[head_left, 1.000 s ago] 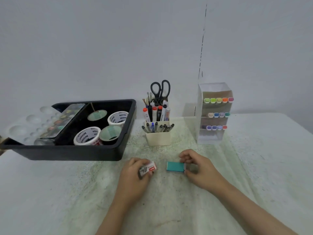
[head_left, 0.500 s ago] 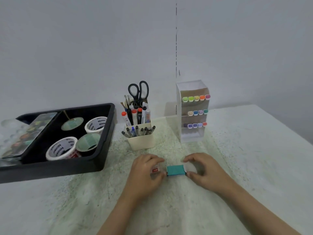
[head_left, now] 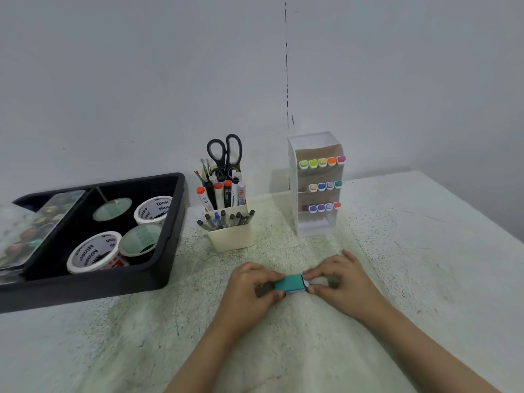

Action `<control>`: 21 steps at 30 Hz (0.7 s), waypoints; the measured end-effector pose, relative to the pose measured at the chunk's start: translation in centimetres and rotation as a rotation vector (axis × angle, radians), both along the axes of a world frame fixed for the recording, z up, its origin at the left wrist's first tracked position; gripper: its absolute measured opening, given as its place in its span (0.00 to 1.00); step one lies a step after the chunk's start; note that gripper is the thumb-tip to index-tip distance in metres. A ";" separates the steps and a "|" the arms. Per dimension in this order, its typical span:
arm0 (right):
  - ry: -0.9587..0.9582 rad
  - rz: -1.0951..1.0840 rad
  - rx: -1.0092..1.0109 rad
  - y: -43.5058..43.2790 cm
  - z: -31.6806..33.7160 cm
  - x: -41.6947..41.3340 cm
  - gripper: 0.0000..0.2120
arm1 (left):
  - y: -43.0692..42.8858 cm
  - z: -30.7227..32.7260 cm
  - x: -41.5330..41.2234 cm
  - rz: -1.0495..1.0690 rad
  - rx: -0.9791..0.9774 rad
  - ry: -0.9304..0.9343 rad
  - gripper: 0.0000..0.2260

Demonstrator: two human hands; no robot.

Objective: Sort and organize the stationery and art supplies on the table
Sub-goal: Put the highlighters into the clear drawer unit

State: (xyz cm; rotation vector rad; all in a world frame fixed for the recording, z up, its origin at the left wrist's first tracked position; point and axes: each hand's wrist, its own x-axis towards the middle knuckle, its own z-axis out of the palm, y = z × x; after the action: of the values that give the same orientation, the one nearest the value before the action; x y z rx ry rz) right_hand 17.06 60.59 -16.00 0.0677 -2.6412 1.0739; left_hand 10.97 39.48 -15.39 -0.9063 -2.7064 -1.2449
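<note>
Two hands at work, middle of the pale speckled surface [head_left: 425,251], toward its near edge.

- Item 1: teal rectangular block [head_left: 289,282] with a white right end, probably an eraser. Lies flat, in front of the cream plastic pen holder [head_left: 231,236].
- Item 2: small sleeved eraser [head_left: 262,290], mostly hidden under curled fingers.
- Left hand [head_left: 252,287]: closed over item 2, fingertips touching the left end of item 1.
- Right hand [head_left: 337,279]: pinches the white end of item 1 between thumb and forefinger.

Change: a second ago the two items sat apart, one in each hand; item 2 has now been slid up against the left end of item 1. Judged meaning: the erasers are being grouped as one set, with no container chosen yet.

Already stored:
- black-handled scissors [head_left: 225,154] and pens, in the holder;
- pastel-capped markers [head_left: 321,163], in the clear acrylic rack [head_left: 314,228] toward the far edge;
- white tape rolls [head_left: 93,252], in the black plastic tray [head_left: 170,222] at the left edge.
</note>
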 end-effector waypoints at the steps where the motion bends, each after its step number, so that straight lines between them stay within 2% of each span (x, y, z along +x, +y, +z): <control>1: -0.007 -0.003 -0.008 0.0 0.0 0.0 0.09 | -0.1 0.0 0.1 0.019 -0.003 -0.025 0.15; 7: -0.012 -0.011 0.011 -0.4 0.4 0.1 0.13 | -0.2 0.2 0.4 0.045 -0.024 -0.065 0.15; 10: -0.059 0.015 -0.025 -0.7 0.9 0.2 0.18 | -0.2 0.2 0.4 0.049 -0.035 -0.073 0.15; 15: -0.114 0.044 -0.048 -1.0 1.7 0.4 0.21 | -0.3 0.3 0.4 0.045 -0.050 -0.062 0.15; 19: -0.137 0.147 0.010 -1.8 1.1 1.5 0.30 | -0.4 0.3 0.6 0.051 -0.044 -0.061 0.15; 21: -0.161 0.183 0.101 -2.1 0.7 2.0 0.34 | -0.4 0.3 0.6 0.052 -0.042 -0.058 0.14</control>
State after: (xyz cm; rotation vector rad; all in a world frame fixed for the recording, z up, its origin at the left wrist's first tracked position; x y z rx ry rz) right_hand 19.09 58.45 -15.31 0.2600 -2.8798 1.0396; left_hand 11.58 39.08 -15.09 -0.8110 -2.7915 -1.2288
